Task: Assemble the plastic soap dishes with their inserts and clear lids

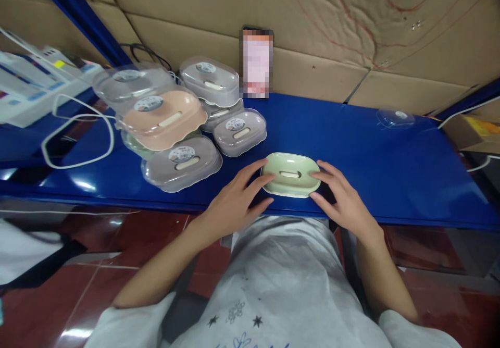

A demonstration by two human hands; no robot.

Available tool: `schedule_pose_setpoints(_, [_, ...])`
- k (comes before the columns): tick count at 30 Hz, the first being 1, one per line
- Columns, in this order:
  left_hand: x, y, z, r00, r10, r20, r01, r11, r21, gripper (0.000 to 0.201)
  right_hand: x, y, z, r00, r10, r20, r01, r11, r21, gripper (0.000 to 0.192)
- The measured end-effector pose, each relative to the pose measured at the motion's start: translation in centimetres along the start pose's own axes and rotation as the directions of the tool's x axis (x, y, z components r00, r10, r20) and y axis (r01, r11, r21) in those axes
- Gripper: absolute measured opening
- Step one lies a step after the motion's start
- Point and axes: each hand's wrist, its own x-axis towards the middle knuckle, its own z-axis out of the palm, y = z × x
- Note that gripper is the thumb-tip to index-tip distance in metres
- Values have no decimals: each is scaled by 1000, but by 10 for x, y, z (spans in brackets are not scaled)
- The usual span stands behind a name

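left hand (234, 202) | right hand (339, 199) | flank green soap dish (291, 173) | near shelf edge (117, 202)

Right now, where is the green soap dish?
In the head view, the green soap dish sits at the near edge of the blue shelf, between the left hand and right hand, whose fingertips touch its sides.

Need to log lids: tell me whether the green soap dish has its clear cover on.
Off: the green soap dish shows no clear cover; a loose one lies far right.
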Motion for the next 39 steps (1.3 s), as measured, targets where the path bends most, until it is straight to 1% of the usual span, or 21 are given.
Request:
schedule_pose_setpoints(4, [1, -1, 1, 999, 13, -41, -12, 1000, 22, 32, 1, 2, -1, 998, -55, -17, 55, 998, 5, 47])
schedule_pose_setpoints(8, [1, -2, 2, 997, 53, -56, -51, 998, 38, 17, -1, 2, 3, 995, -99, -1, 99, 995, -8, 50])
schedule_pose_setpoints(11, [2, -2, 3, 996, 70, -48, -67, 996, 52, 15, -2, -1, 4, 991, -132, 11, 132, 991, -22, 51])
schedule_pose_setpoints(13, [2, -2, 2, 997, 66, -44, -63, 997, 53, 16, -1, 4, -3, 990, -138, 9, 138, 990, -10, 53])
schedule_pose_setpoints(14, [1, -2, 2, 997, 61, -42, -58, 997, 51, 16, 2, 11, -11, 992, -124, -3, 124, 992, -14, 54])
schedule_pose_setpoints(16, [1, -2, 1, 998, 52, -40, -51, 998, 40, 17, 12, 39, -33, 997, -47, -55, 42, 996, -74, 57])
schedule_pose_setpoints(18, [1, -1, 0, 998, 50, -41, -49, 999, 22, 17, 26, 83, -61, 985, 92, -143, -122, 968, -219, 62])
schedule_pose_setpoints(19, [1, -1, 0, 998, 50, -43, -50, 999, 12, 17, 33, 109, -75, 968, 175, -177, -222, 930, -293, 69])
schedule_pose_setpoints(21, [2, -1, -1, 998, 49, -47, -49, 999, -2, 17, 46, 158, -96, 884, 387, -263, -465, 782, -415, 86])
schedule_pose_setpoints(22, [2, -1, -1, 998, 46, -47, -47, 999, -4, 17, 50, 178, -103, 852, 451, -268, -524, 729, -441, 91])
schedule_pose_setpoints(23, [2, -1, -1, 998, 44, -46, -44, 999, -5, 17, 52, 194, -107, 821, 504, -268, -569, 688, -451, 91])
schedule_pose_setpoints(24, [2, 0, -1, 998, 41, -44, -41, 999, -7, 17, 53, 204, -107, 803, 538, -255, -591, 667, -454, 85])
schedule_pose_setpoints(26, [2, 0, -1, 999, 34, -39, -35, 999, -12, 17, 52, 210, -103, 808, 548, -216, -581, 679, -449, 69])
schedule_pose_setpoints(28, [2, 0, -1, 999, 35, -36, -35, 999, -17, 18, 49, 203, -97, 849, 491, -193, -522, 725, -450, 59])
schedule_pose_setpoints(30, [2, 0, -2, 999, 38, -36, -39, 999, -17, 18, 49, 196, -94, 893, 400, -207, -450, 773, -447, 60])
schedule_pose_setpoints(31, [2, 0, -2, 999, 38, -36, -38, 999, -14, 18, 50, 196, -94, 900, 368, -234, -435, 787, -438, 64])
schedule_pose_setpoints(32, [2, 0, -2, 999, 35, -34, -36, 999, -12, 18, 52, 198, -95, 896, 360, -259, -440, 795, -418, 70])
schedule_pose_setpoints(34, [2, 0, -3, 999, 32, -26, -32, 999, -11, 17, 57, 208, -97, 869, 402, -290, -488, 797, -357, 79])
schedule_pose_setpoints(36, [2, 1, -4, 999, 35, -18, -35, 999, -17, 18, 60, 218, -99, 840, 455, -294, -534, 787, -308, 81])
schedule_pose_setpoints(37, [2, 1, -4, 999, 38, -15, -38, 999, -22, 18, 60, 220, -99, 839, 456, -297, -535, 791, -298, 79])
schedule_pose_setpoints(39, [2, 0, -4, 999, 37, -10, -37, 999, -29, 19, 58, 216, -98, 856, 410, -315, -501, 810, -304, 73])
